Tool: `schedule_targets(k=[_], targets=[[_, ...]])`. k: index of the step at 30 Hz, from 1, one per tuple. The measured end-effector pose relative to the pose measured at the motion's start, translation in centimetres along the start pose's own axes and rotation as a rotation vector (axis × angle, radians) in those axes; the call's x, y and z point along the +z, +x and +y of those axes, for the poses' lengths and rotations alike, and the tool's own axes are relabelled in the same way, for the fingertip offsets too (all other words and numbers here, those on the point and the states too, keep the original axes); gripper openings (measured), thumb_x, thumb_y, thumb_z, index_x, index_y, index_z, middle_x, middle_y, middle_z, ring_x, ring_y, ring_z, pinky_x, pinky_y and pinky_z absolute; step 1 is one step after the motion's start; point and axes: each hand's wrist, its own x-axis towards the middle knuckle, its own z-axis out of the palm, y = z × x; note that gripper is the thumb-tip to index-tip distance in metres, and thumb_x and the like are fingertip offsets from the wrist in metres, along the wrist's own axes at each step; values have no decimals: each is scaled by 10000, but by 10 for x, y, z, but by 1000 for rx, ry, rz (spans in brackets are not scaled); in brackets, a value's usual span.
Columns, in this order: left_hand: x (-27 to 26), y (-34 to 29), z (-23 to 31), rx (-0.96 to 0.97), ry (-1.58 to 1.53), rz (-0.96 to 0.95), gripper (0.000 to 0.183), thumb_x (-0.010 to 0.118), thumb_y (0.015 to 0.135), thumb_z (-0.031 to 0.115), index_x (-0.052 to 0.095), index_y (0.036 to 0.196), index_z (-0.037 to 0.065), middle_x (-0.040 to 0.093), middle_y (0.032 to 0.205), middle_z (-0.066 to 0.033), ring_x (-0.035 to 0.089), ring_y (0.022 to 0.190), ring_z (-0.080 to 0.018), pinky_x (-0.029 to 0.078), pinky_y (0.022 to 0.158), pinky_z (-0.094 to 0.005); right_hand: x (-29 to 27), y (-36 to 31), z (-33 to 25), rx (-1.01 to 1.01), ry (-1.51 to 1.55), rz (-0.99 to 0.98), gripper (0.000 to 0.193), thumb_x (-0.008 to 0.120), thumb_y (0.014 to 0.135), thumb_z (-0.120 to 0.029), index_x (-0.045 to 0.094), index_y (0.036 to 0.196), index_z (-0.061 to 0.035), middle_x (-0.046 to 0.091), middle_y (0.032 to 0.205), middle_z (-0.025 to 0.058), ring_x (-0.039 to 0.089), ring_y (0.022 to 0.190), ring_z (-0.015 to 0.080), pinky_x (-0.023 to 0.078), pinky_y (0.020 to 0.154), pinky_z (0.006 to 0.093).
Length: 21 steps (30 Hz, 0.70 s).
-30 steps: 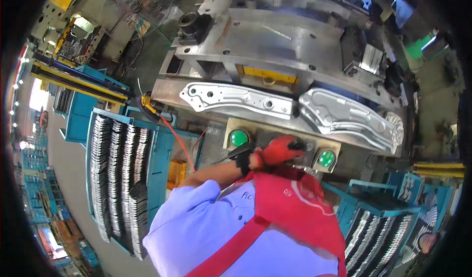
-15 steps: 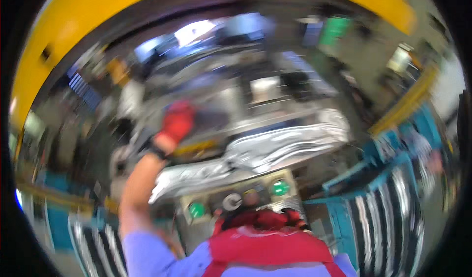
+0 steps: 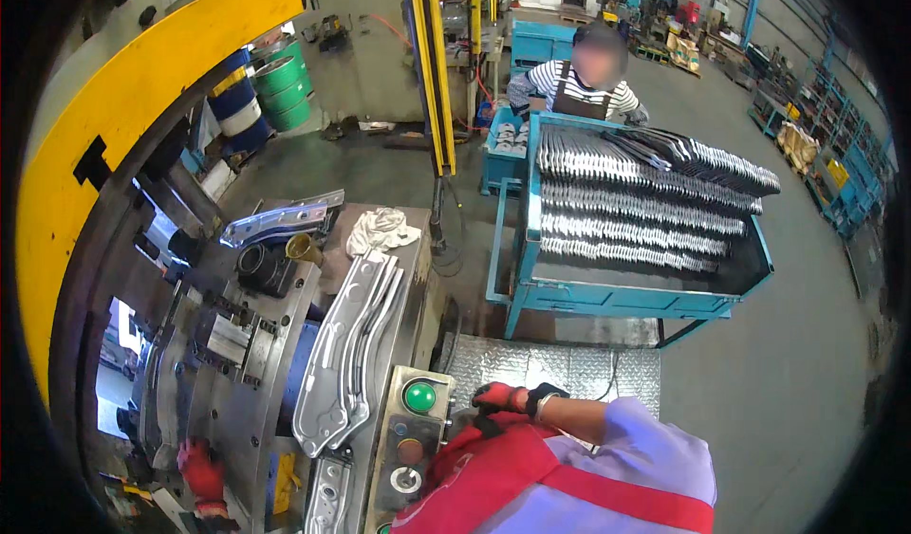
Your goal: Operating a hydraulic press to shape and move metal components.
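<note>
My left hand [image 3: 202, 477], in a red glove, is at the lower left beside the metal die [image 3: 228, 430] of a press. Motion smears its fingers, so I cannot tell what it grips. My right hand [image 3: 501, 398], also red-gloved and with a black band at the wrist, is held in front of my red and lavender top. Its fingers are curled closed; whatever they hold is hidden. Near it stands a control box [image 3: 408, 439] with a green button [image 3: 419, 396]. Long shaped silver metal parts [image 3: 346, 354] lie side by side between the die and the box.
A blue cart [image 3: 626, 297] stacked with rows of metal parts stands at right; a co-worker [image 3: 588, 74] leans behind it. A yellow post [image 3: 432, 69] rises beyond the bench. A white cloth [image 3: 381, 230] lies there. The press's yellow frame [image 3: 142, 126] arches at left.
My view has swung to the right, bringing the blue cart and co-worker into the picture. The press has shifted to the left side, and my left hand now appears at the lower left.
</note>
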Motion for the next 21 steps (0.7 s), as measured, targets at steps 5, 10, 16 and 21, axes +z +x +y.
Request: schedule_targets(k=[5,10,16,21], targets=[[-15,-5,41,28,-188,260,426,602,576,121,507,991,96,519,1017,-93,489,875,-289,393,738,-378,-8,-42,-127,-361,43,165,392,553,758,-377,576,888,-9,606,784,133,577,734,214,438,672,341],[-49,6,150,175,-156,168,441,616,569,120,508,995,93,523,1003,-83,489,872,-280,394,731,-390,30,-69,-235,-769,-53,140,367,554,760,-323,539,972,-24,581,908,155,552,854,292,428,751,365],[-63,21,203,335,-331,-1,419,635,548,134,508,944,80,529,967,-76,495,840,-274,404,704,-394,69,-59,-266,-938,-134,6,365,600,722,-304,524,984,-62,565,869,135,557,819,287,439,720,357],[-64,18,208,432,-359,-78,412,650,552,167,505,924,66,538,945,-91,512,807,-269,417,686,-385,64,-59,-269,-1018,-339,122,300,595,674,-274,496,865,-65,540,773,121,541,767,316,440,662,386]])
